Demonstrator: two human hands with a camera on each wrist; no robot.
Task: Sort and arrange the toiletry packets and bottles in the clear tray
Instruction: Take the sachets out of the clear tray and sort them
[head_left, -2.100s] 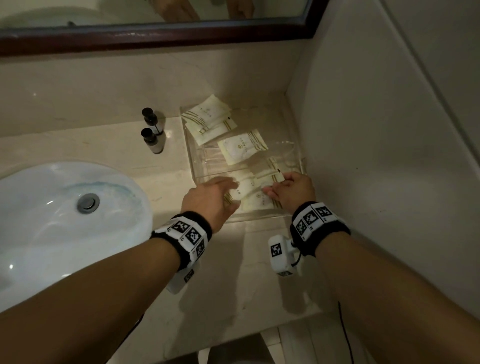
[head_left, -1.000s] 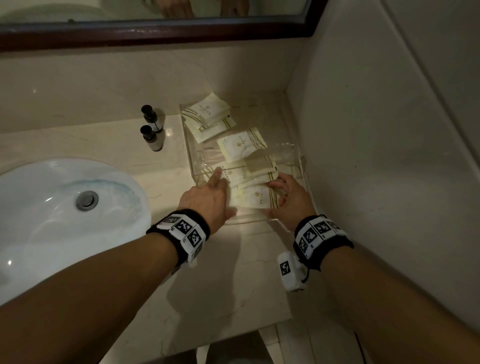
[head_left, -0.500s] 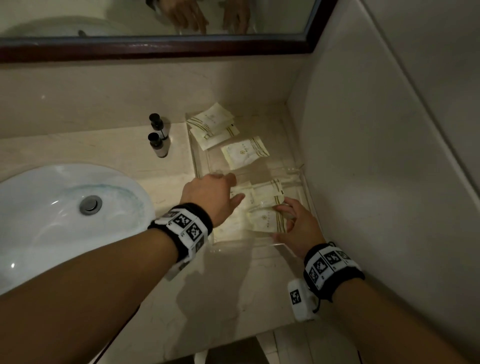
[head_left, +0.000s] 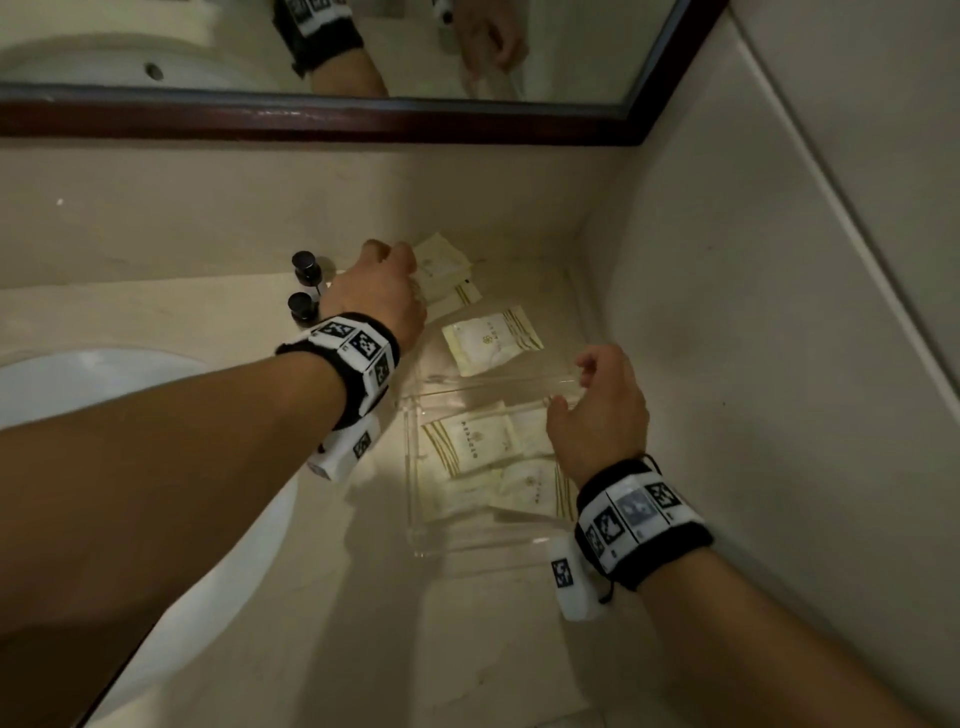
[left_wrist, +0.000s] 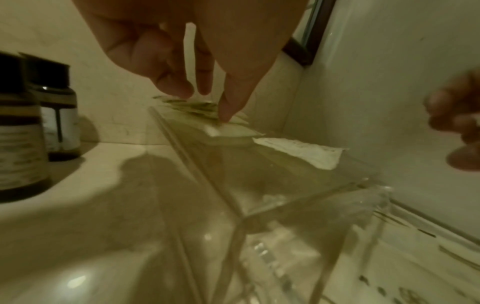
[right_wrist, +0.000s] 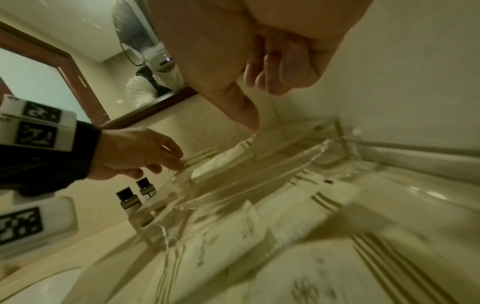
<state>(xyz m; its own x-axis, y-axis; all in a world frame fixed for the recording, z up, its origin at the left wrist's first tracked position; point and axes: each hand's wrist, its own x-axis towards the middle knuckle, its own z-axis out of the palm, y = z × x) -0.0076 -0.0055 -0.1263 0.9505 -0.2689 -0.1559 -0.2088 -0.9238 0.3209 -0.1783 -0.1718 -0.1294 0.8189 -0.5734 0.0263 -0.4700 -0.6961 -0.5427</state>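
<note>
- Two hands are working over the clear tray (head_left: 415, 540) in the right corner of the counter (head_left: 208, 322).
- The left hand (head_left: 376, 291) is pinching the far packets (head_left: 441, 262) with thumb and fingertips.
- The right hand (head_left: 597, 410) is hovering, loosely curled and holding nothing, over the near packets (head_left: 470, 439).
- Two bottles (head_left: 304, 291) are standing just left of the tray.

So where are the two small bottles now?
In the head view the two small bottles stand on the counter, outside the clear tray, just left of the left hand.
</note>
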